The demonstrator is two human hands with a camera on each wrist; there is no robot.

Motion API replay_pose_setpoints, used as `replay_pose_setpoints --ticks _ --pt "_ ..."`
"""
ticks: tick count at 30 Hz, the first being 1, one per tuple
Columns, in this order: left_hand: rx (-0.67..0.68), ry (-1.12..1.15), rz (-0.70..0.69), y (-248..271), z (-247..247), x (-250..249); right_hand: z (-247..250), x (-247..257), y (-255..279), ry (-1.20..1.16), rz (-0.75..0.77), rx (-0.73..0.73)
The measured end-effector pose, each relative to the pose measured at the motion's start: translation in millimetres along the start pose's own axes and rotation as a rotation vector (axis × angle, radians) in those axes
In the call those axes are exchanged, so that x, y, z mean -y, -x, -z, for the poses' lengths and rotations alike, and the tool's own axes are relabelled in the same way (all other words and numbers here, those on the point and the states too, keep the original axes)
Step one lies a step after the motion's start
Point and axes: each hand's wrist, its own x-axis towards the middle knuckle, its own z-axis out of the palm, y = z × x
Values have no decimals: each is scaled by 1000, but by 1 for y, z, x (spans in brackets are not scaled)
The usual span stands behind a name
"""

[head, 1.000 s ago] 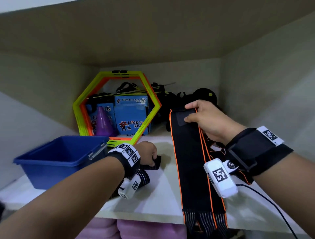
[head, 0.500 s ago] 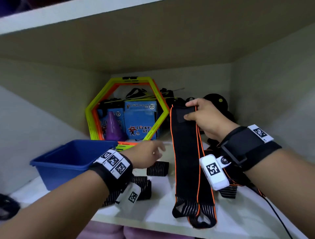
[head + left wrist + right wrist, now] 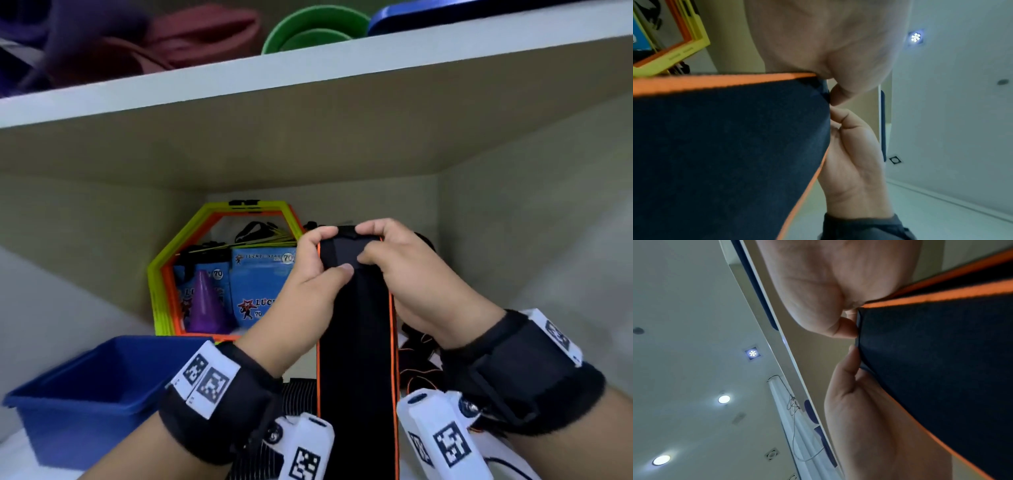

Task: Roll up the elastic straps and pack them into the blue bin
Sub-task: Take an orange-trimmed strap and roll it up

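A long black elastic strap with orange edges (image 3: 356, 342) hangs straight down in front of the shelf. My left hand (image 3: 318, 263) pinches its top left corner between thumb and fingers. My right hand (image 3: 380, 250) pinches the top right corner, thumb on the front. Both wrist views show the same strap (image 3: 725, 146) (image 3: 941, 361) close up with the fingertips curled over its top edge. The blue bin (image 3: 85, 387) stands at the lower left on the shelf, its inside showing nothing. A striped strap (image 3: 301, 387) lies on the shelf behind my left wrist, partly hidden.
A yellow and orange hexagon ring (image 3: 164, 274) leans at the back, with blue boxes (image 3: 257, 287) and a purple cone (image 3: 205, 305) inside it. More black and orange straps (image 3: 418, 359) lie at the right. An upper shelf board (image 3: 308, 68) overhangs close above.
My left hand came up from the shelf and took hold of the strap's top left corner. The right hand lifted the strap higher. The view tilted upward.
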Motion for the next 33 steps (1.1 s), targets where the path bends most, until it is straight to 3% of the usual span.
replay_pose_setpoints --ticks 4,7,9,12,15,18,21,27,33 --pt "-86 -2 138 -27 11 14 11 -25 -34 231 2 -17" --pt "-136 -209 201 -51 18 29 20 -53 -60 426 -4 -54" --pt "-190 -355 174 -73 25 41 25 -64 -76 512 33 -80" --pt "-270 -481 25 -95 30 36 31 -54 -96 665 240 -161" --pt "-239 -475 -89 -104 31 22 35 -33 -102 760 431 -221" --pt "-213 -496 -17 -99 33 33 40 -40 -91 827 401 -223" --pt "-117 -650 79 -70 42 68 52 -77 -66 861 247 -127" --pt "255 -1025 210 22 46 122 78 -147 14 993 -57 111" --pt "497 -1057 144 88 37 126 79 -155 75 1039 -124 394"
